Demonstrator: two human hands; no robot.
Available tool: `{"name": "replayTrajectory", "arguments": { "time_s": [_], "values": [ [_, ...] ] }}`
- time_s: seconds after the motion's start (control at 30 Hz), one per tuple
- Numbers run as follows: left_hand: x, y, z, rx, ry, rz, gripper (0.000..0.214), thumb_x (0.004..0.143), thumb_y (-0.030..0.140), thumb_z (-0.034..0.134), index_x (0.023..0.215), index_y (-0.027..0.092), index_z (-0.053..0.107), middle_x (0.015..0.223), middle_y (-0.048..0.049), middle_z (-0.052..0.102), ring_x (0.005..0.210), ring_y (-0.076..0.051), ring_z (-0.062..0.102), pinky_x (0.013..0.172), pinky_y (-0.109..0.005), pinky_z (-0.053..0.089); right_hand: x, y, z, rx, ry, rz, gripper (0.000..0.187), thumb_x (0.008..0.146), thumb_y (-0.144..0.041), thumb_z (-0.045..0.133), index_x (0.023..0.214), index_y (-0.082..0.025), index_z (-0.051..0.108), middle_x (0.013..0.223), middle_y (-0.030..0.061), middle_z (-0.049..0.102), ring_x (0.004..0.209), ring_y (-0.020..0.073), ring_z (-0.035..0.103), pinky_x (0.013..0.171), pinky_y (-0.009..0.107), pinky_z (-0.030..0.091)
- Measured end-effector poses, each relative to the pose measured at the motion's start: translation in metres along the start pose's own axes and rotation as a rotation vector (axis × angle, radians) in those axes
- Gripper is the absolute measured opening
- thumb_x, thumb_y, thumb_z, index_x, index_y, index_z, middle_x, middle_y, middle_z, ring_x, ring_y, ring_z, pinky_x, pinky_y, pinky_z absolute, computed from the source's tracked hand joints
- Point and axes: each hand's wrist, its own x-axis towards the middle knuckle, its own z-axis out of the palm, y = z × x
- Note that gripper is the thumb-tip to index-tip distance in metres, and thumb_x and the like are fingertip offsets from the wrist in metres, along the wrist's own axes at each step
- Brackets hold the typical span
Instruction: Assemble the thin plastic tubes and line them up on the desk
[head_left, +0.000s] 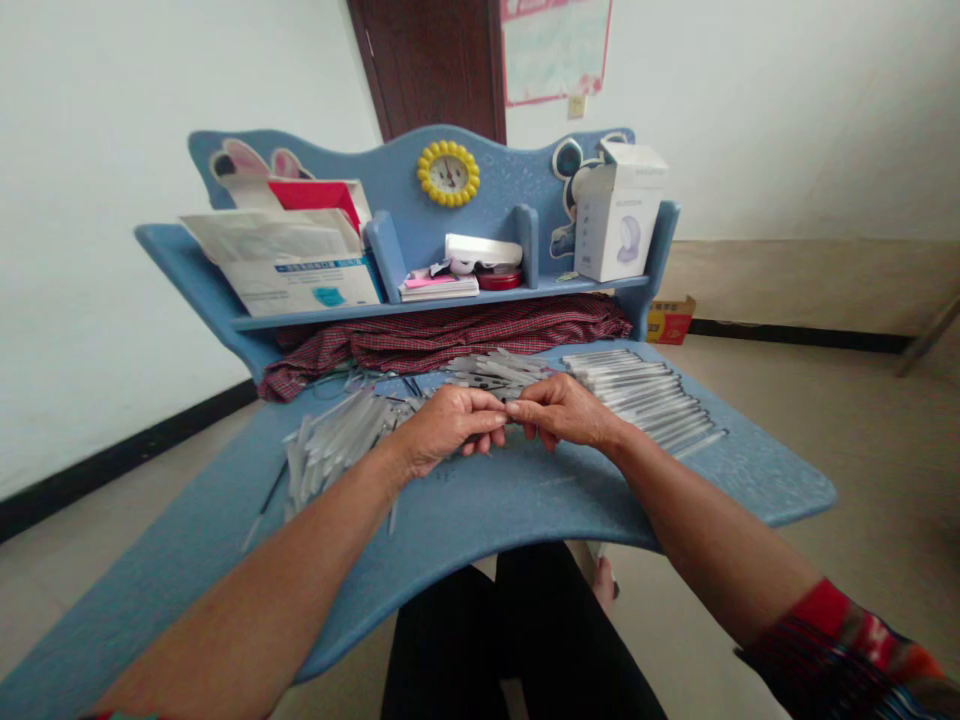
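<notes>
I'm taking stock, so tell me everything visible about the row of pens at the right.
The row of pens lies on the blue tabletop, beyond the right forearm. They look like slim, translucent plastic sticks with dark tips at their right ends, laid side by side, roughly parallel. Whether the forearm touches any is unclear.

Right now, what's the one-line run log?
left hand: pinched; right hand: pinched, close to left; anything held: unclear; pens: side by side at right

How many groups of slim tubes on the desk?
3: the left pile, beside the left hand; the right row, beside the right hand; the middle pile, beyond both. The hands may hide more.
</notes>
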Motion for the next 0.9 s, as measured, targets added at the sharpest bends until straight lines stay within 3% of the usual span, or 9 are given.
{"name": "replayTrajectory", "arguments": {
  "time_s": [0.17,0.43,0.63,0.8,0.9],
  "values": [
    [-0.0015,0.0022,0.0003,0.022,0.007,0.028,0.017,0.075,0.028,0.059,0.074,0.011,0.063,0.061,-0.0016,0.062,0.047,-0.006,0.050,0.038,-0.014,0.033,-0.0010,0.0004,0.0028,0.102,0.031,0.009,0.035,0.072,-0.048,0.065,0.080,-0.014,0.059,0.052,-0.0046,0.055,0.034,0.0067,0.048,0.032,0.016,0.035],
    [-0.0017,0.0008,0.0037,0.052,0.006,0.032,0.015,0.075,0.024,0.059,0.071,0.010,0.062,0.062,-0.0026,0.063,0.047,-0.006,0.051,0.038,-0.014,0.033,-0.0018,0.0038,0.0056,-0.037,0.046,0.015,0.046,0.076,-0.054,0.057,0.053,-0.015,0.053,0.041,-0.0033,0.049,0.031,0.0061,0.044,0.031,0.016,0.029],
    [-0.0018,-0.0018,0.0020,0.028,0.023,0.047,0.016,0.075,0.025,0.059,0.079,0.010,0.063,0.063,-0.0023,0.063,0.047,-0.006,0.052,0.039,-0.014,0.033,-0.0032,0.0051,0.0053,0.001,0.071,-0.002,0.039,0.075,-0.054,0.059,0.072,-0.015,0.058,0.053,-0.0021,0.057,0.034,0.0079,0.049,0.033,0.017,0.034],
    [-0.0016,-0.0028,0.0021,0.068,0.006,0.049,0.015,0.074,0.024,0.059,0.077,0.010,0.064,0.063,-0.0022,0.064,0.047,-0.006,0.052,0.039,-0.014,0.033,-0.0028,0.0061,0.0056,-0.045,0.029,0.016,0.046,0.078,-0.054,0.055,0.056,-0.015,0.054,0.043,-0.0028,0.051,0.032,0.0073,0.047,0.032,0.017,0.031],
    [-0.0019,-0.0021,0.0023,0.080,0.001,0.056,0.016,0.074,0.026,0.059,0.075,0.011,0.063,0.063,-0.0022,0.064,0.047,-0.006,0.052,0.039,-0.014,0.033,-0.0032,0.0049,0.0053,-0.028,0.025,0.032,0.043,0.078,-0.054,0.055,0.061,-0.014,0.056,0.048,-0.0016,0.054,0.033,0.0074,0.048,0.032,0.018,0.032]
  ]
}}
